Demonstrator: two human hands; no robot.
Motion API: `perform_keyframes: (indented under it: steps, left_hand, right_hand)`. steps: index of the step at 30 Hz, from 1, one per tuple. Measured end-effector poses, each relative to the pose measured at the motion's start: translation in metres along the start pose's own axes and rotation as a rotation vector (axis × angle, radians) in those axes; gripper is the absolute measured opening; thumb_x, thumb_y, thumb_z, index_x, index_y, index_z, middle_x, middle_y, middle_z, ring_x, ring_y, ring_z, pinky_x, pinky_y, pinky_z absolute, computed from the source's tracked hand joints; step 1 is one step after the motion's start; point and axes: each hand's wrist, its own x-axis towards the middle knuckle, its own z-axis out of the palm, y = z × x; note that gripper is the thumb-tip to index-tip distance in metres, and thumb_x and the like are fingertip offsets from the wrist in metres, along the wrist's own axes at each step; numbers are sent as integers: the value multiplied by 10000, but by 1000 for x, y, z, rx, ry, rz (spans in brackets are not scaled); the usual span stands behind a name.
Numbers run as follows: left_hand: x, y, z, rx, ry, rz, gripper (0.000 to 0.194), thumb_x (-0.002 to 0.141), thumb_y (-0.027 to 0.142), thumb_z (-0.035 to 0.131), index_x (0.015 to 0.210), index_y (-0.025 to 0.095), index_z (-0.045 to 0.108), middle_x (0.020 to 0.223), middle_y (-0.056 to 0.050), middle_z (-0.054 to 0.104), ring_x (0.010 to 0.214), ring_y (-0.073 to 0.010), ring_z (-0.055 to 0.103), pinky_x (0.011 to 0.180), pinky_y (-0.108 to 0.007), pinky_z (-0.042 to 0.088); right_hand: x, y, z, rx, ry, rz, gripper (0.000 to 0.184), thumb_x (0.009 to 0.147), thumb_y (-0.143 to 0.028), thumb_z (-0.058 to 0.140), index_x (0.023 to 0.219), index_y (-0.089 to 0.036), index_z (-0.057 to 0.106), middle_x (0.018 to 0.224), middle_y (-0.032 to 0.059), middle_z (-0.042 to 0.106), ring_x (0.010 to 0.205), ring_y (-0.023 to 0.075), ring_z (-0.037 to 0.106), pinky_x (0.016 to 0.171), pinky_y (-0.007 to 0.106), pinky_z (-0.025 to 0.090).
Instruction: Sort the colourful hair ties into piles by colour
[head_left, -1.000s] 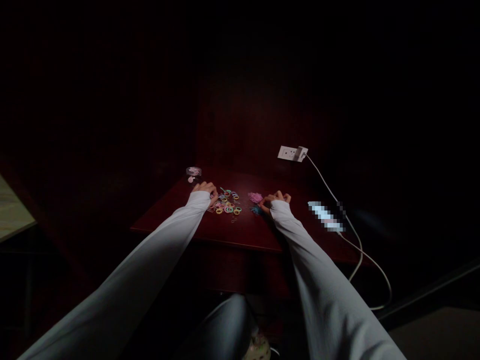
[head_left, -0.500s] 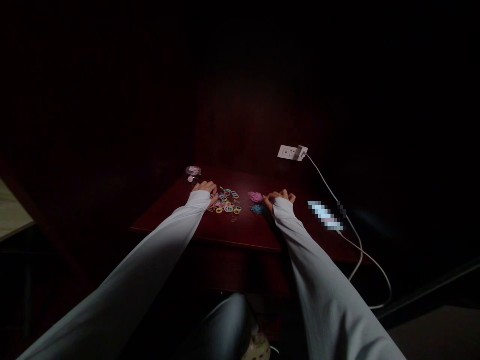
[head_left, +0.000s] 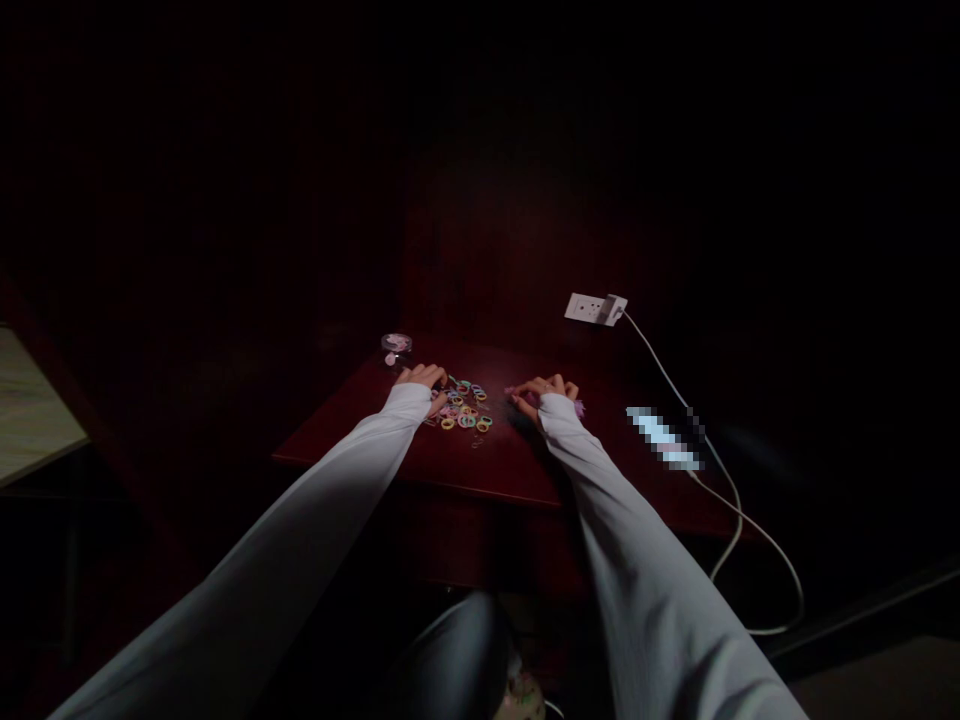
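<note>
Small coloured hair ties [head_left: 466, 410] lie in a loose pile on the dark red table [head_left: 442, 470]. My left hand [head_left: 422, 379] rests at the pile's left edge, thumb and fingers bent but apart, with nothing visible held. To the right of the pile, my right hand [head_left: 551, 388] is curled low over a pink stringy bundle [head_left: 579, 408]. Part of that bundle sticks out on the hand's right side, and a bit of pink shows by the fingertips. The palm and most of the bundle are hidden. Grey-white sleeves cover both arms.
A small clear round container [head_left: 397, 343] with pale pink contents stands at the back left. On the right, a blurred-out lit device [head_left: 664, 440] lies with a white cable [head_left: 739, 500] running to a charger in the wall socket [head_left: 591, 308]. A pale surface [head_left: 34, 410] is at far left.
My right hand has moved over the pink bundle, which now shows on the hand's far side. The blue bundle beside it is no longer visible. My left hand stays by the pile; the view shifted slightly.
</note>
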Motion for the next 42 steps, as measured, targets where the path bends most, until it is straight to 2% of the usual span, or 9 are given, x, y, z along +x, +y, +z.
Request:
perform_keyframes:
  steps: [4, 7, 11, 18, 28, 35, 42]
  left_hand:
    - [2, -4, 5, -14, 4, 3, 78, 881, 233, 618, 958, 231, 629, 1069, -39, 715, 1043, -257, 600, 881, -394, 389]
    - [4, -7, 8, -25, 7, 12, 76, 928, 267, 575, 952, 232, 638, 1069, -43, 719, 1042, -256, 603, 887, -399, 390]
    - [4, -7, 7, -33, 6, 21, 89, 915, 220, 559, 944, 233, 642, 1055, -38, 723, 1029, -248, 604, 887, -394, 389]
    - [2, -2, 5, -33, -2, -2, 91, 905, 208, 556, 933, 229, 640, 1044, -47, 718, 1015, -247, 599, 878, -386, 390]
    - [4, -1, 2, -54, -37, 1, 102, 873, 199, 573, 938, 235, 644, 1064, -49, 716, 1042, -258, 597, 887, -395, 397]
    - [4, -3, 3, -56, -49, 9, 103, 889, 228, 578, 960, 230, 653, 1072, -53, 710, 1053, -257, 597, 896, -396, 399]
    - [3, -3, 4, -53, -43, 8, 103, 894, 228, 573, 953, 230, 657, 1072, -55, 711, 1043, -253, 597, 899, -390, 403]
  right_hand:
    - [-10, 30, -4, 61, -2, 81, 328, 926, -588, 608, 904, -331, 812, 1002, 49, 749, 1035, 286, 473, 913, 429, 243]
    - [-17, 39, -6, 90, -21, 102, 351, 919, -612, 594, 909, -346, 823, 987, 54, 743, 1042, 293, 466, 912, 436, 265]
    - [-21, 36, -2, 108, -91, 53, 317, 917, -591, 605, 956, -372, 830, 1036, 46, 748, 1044, 292, 471, 911, 435, 289]
    - [-17, 36, 10, 97, -79, 27, 253, 900, -553, 672, 962, -368, 834, 1094, 46, 741, 1042, 283, 461, 890, 423, 309]
    - [-19, 34, 17, 69, -86, 0, 312, 925, -559, 650, 910, -309, 835, 1052, 64, 723, 1013, 258, 453, 874, 383, 330]
    - [-16, 37, 17, 114, -60, 35, 269, 903, -515, 691, 863, -288, 830, 991, 62, 742, 1002, 256, 474, 865, 370, 339]
    - [-18, 38, 14, 209, -24, 75, 405, 941, -574, 568, 862, -276, 831, 962, 59, 762, 982, 255, 519, 877, 386, 352]
